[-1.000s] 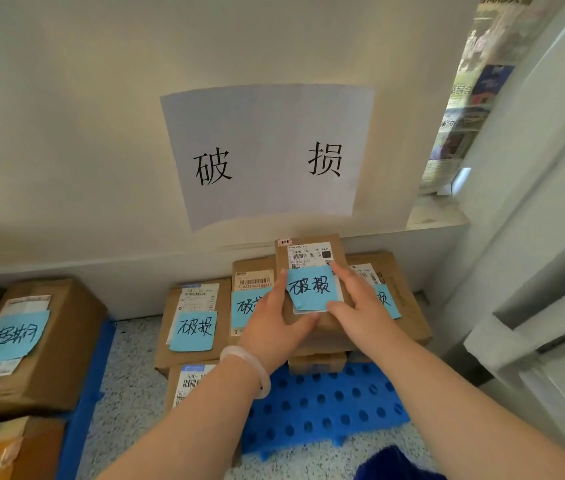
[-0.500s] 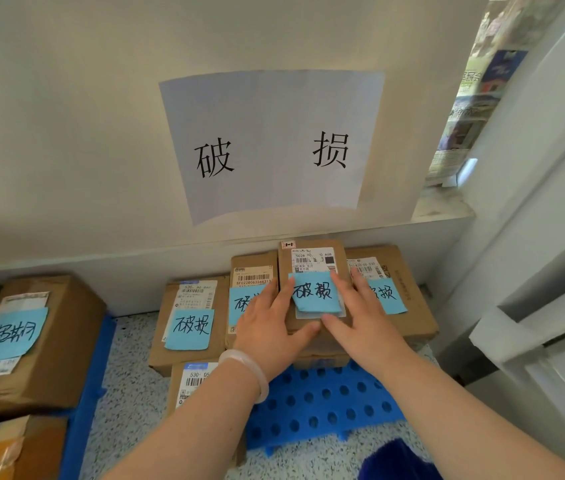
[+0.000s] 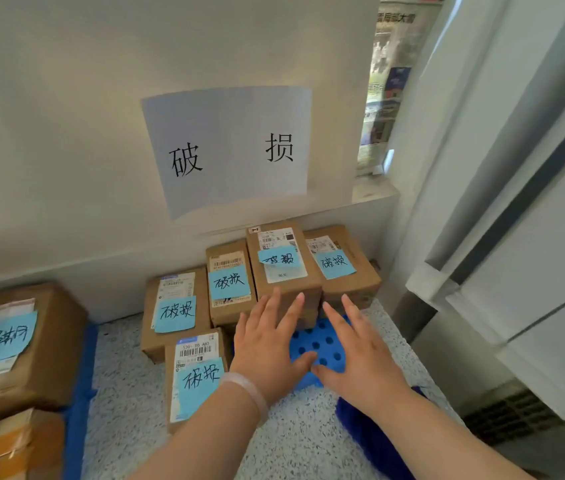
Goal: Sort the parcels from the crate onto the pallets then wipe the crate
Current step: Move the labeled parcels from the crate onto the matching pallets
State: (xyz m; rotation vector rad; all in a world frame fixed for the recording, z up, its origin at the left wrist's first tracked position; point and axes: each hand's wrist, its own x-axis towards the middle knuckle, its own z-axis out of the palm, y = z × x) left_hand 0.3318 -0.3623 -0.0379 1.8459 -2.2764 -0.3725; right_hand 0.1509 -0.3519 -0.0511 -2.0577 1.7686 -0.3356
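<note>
Paper sign (image 3: 229, 150), white and flat, hangs on the wall above the pallet (image 3: 319, 344), a blue plastic grid of round holes. Brown cardboard parcels crowd the pallet's far and left sides; the top parcel (image 3: 282, 268) sits stacked at its far edge. I see the left hand (image 3: 267, 351) and right hand (image 3: 357, 358) open over the pallet, fingers spread, gripping nothing. The left fingertips reach the top parcel's near face, but I cannot tell if they touch. A blue note (image 3: 280, 256) sticks on that parcel.

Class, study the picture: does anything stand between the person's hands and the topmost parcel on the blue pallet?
Nothing visible does. The left hand and right hand lie open right in front of the parcel, fingertips at its near face. Only bare pallet shows between the hands.
</note>
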